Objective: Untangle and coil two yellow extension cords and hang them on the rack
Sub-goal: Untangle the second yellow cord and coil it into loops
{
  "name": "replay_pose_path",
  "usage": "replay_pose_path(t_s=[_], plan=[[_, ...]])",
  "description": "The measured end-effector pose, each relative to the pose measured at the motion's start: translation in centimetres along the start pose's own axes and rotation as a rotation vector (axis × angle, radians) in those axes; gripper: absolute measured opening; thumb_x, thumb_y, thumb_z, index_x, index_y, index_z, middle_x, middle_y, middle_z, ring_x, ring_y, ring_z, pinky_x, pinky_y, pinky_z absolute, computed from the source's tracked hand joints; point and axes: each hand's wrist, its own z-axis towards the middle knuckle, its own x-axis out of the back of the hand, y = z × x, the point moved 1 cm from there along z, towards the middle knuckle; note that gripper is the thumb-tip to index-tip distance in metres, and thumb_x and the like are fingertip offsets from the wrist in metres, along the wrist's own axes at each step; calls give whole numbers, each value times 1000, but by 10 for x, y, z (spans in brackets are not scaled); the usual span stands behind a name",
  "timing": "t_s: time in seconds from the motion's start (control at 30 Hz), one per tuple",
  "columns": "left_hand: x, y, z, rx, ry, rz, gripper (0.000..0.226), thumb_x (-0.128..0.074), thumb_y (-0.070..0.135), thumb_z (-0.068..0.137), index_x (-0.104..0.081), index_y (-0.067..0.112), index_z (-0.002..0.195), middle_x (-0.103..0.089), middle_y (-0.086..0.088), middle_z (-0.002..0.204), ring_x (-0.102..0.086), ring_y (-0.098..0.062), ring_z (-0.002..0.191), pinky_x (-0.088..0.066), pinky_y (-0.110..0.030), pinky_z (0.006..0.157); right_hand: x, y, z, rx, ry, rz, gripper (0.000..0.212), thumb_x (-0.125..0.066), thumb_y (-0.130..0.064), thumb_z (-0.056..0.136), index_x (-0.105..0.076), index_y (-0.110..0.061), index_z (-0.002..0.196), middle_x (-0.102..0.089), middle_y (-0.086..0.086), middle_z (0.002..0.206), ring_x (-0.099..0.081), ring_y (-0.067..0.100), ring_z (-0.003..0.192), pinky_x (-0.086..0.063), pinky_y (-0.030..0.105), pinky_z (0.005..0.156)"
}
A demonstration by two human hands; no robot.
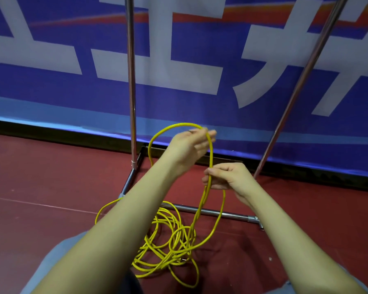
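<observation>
**Coiling in progress, first loops only**

Head view: my right hand [225, 177] pinches gathered strands of yellow cord [210, 153] as anchor; my left hand [189, 147], fingers closed on the loop's top, lifts it to size the coil. Most cord lies tangled on the floor [51, 177] beside the rack [131, 81], nothing hung.

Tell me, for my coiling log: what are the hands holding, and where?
Both hold one cord loop: left hand at its top, right hand lower down.
</observation>
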Motion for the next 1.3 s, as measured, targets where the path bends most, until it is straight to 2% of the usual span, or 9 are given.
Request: replay_pose_path(t_s=[0.13, 0.27, 0.5, 0.63, 0.8, 0.93, 1.03, 1.13, 1.3], plan=[[1, -11, -1, 30, -93, 35, 19, -37, 2, 99, -56, 4, 98, -67, -14, 103, -67, -19, 91, -51, -30, 88, -1, -5, -1, 0, 10, 43, 11, -61, -7, 87, -69, -6, 80, -71, 8, 68, -70, 16, 64, -57, 25, 64], [7, -5, -1, 24, -152, 67, 15, -47, 0, 94, -60, 5, 101, -71, -11, 97, -68, -22, 93, -52, -33, 90, -1, -4, -3, -7, 25, 64, 11, -60, -7, 87, -68, -6, 80, -71, 8, 67, -70, 17, 63, -58, 25, 63], [11, -14, 3, -15, -33, 138, 11, -53, 14, 96, -62, 10, 92, -73, -5, 89, -71, -18, 86, -55, -33, 81, -1, -3, -1, -1, 33, -2, 11, -63, -10, 86, -69, -9, 77, -71, 6, 65, -70, 17, 66, -55, 31, 73], [10, -14, 3, 7, -9, 126, 17, -47, 20, 99, -60, 9, 93, -71, -6, 94, -72, -19, 80, -58, -31, 68, 0, -2, -2, 23, 9, 43, 10, -61, -9, 87, -67, -6, 80, -70, 5, 65, -69, 15, 64, -56, 27, 67], [2, 13, 3, -66, 3, -84, 18, -42, 17, 101, -55, 7, 94, -72, -5, 89, -72, -20, 73, -60, -33, 62, -8, 2, -3, 4, -156, 177, 10, -57, -9, 84, -66, -4, 86, -71, 4, 73, -68, 12, 71, -55, 21, 71], [4, 31, 7, -137, 75, -250, 20, -40, 19, 102, -54, 7, 98, -70, -6, 94, -72, -21, 76, -59, -34, 67, -3, -5, -3, 61, -129, 200, 12, -55, -3, 86, -66, -1, 89, -71, 6, 72, -69, 14, 69, -55, 22, 70], [9, 20, 6, -90, 83, -112, 19, -42, 24, 101, -56, 10, 101, -66, -7, 102, -69, -18, 86, -56, -31, 77, 1, -8, -4, 91, -39, 117, 12, -56, -2, 88, -68, -2, 87, -71, 6, 69, -69, 16, 65, -57, 24, 66], [5, 2, -2, 22, -36, 160, 5, -51, 9, 96, -54, 9, 100, -67, -11, 97, -69, -17, 82, -56, -29, 74, 4, -10, -4, 99, 31, 113, 12, -56, -5, 89, -68, -5, 86, -71, 4, 68, -69, 14, 65, -55, 21, 62], [0, -7, -4, -59, -9, 197, 11, -51, -2, 93, -53, 5, 100, -68, -13, 92, -71, -19, 73, -58, -34, 70, 5, -13, -3, 132, 28, 47, 10, -60, -7, 87, -69, -11, 85, -72, 1, 72, -67, 9, 70, -50, 16, 65]])
